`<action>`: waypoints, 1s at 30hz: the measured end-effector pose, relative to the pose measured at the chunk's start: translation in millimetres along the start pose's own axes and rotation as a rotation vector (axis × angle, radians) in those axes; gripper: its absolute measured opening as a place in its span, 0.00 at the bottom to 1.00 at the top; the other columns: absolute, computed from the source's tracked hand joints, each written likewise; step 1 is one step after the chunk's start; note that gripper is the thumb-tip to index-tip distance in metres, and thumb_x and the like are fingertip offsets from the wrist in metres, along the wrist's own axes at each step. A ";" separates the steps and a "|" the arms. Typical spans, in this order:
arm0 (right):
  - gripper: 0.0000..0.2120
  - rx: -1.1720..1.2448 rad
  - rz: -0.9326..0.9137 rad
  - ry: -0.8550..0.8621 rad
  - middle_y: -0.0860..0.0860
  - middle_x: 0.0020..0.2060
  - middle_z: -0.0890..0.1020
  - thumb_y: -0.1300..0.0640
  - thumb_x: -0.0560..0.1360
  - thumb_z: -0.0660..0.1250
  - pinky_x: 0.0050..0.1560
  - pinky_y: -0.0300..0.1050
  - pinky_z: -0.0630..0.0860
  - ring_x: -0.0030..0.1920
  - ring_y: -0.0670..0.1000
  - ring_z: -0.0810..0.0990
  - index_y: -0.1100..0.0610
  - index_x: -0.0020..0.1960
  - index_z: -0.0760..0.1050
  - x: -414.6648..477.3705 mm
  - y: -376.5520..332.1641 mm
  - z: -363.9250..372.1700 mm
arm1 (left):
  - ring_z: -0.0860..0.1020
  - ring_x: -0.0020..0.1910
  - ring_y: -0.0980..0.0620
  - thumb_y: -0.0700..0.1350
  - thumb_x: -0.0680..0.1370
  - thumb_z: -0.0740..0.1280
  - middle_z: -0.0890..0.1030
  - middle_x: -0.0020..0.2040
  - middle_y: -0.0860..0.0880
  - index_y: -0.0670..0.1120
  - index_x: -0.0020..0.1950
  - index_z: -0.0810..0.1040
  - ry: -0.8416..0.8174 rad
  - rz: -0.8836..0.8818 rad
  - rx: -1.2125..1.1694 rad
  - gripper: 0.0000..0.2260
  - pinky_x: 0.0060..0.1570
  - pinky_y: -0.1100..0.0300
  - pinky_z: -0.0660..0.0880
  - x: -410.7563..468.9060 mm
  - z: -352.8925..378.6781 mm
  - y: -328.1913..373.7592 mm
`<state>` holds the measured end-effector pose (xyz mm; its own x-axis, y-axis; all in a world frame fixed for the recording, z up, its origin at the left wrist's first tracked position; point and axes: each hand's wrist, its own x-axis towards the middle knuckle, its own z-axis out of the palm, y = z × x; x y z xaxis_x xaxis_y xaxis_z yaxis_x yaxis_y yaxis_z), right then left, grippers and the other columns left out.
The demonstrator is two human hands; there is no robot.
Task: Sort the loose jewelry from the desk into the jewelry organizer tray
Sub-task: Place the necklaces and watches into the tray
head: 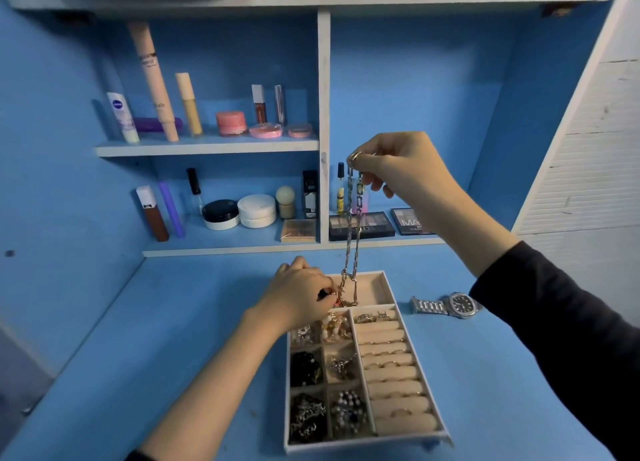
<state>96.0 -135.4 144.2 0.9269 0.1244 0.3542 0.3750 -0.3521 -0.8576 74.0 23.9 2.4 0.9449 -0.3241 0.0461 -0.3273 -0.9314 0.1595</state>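
The right hand (398,169) was held high above the bench (173,322), its fingers (375,183) pinched round the top of a long link chain (353,238). The chain hung doubled, straight down to the far end of the jewelry organizer tray (346,441). There the left hand (298,294) had its fingers (323,287) curled in over the chain's lower end. It seemed to be guiding that end into the long compartment (375,285), though I couldn't make out exactly what it pinched.

The worry, to my eye, was the tangle. The bottom of the chain sat right beside the small cells (334,325), which were already heaped with beads and clasps. If the right hand let the slack down too fast, the links could spill over the divider and snag on them. Dropped all at once, the doubled strand might also knot on itself. The tray looked light, so a tug on a caught link could shift it or tip something out of the ring rolls (391,367).

A watch (450,304) lay loose on the bench just beside the tray's right edge. It was close under the right sleeve, and a careless sweep of the arm could knock it.
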 end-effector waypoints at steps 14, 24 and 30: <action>0.08 -0.174 0.057 -0.144 0.50 0.29 0.79 0.61 0.72 0.68 0.36 0.40 0.74 0.30 0.46 0.75 0.52 0.36 0.78 -11.2 40.9 25.8 | 0.75 0.55 0.54 0.37 0.76 0.62 0.82 0.52 0.52 0.50 0.51 0.81 0.295 -0.182 -0.524 0.12 0.54 0.61 0.70 -19.8 4.7 -23.7; 0.06 -0.436 0.072 -0.237 0.49 0.33 0.82 0.61 0.69 0.71 0.44 0.48 0.79 0.40 0.52 0.81 0.51 0.36 0.79 -19.3 86.4 45.1 | 0.72 0.50 0.57 0.35 0.74 0.61 0.80 0.51 0.52 0.48 0.51 0.82 0.404 -0.257 -0.544 0.13 0.46 0.69 0.64 -22.1 9.5 -7.9; 0.05 -0.498 0.110 -0.337 0.48 0.33 0.80 0.61 0.68 0.72 0.44 0.51 0.78 0.41 0.56 0.81 0.51 0.37 0.79 -26.7 105.4 50.0 | 0.69 0.51 0.60 0.37 0.76 0.61 0.79 0.53 0.54 0.49 0.54 0.80 0.386 -0.258 -0.536 0.13 0.48 0.72 0.62 -21.6 6.0 -2.7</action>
<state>111.7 -129.5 25.8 0.9449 0.3205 0.0664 0.2986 -0.7610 -0.5760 54.4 32.4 -5.0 0.9597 0.0706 0.2720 -0.1367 -0.7285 0.6712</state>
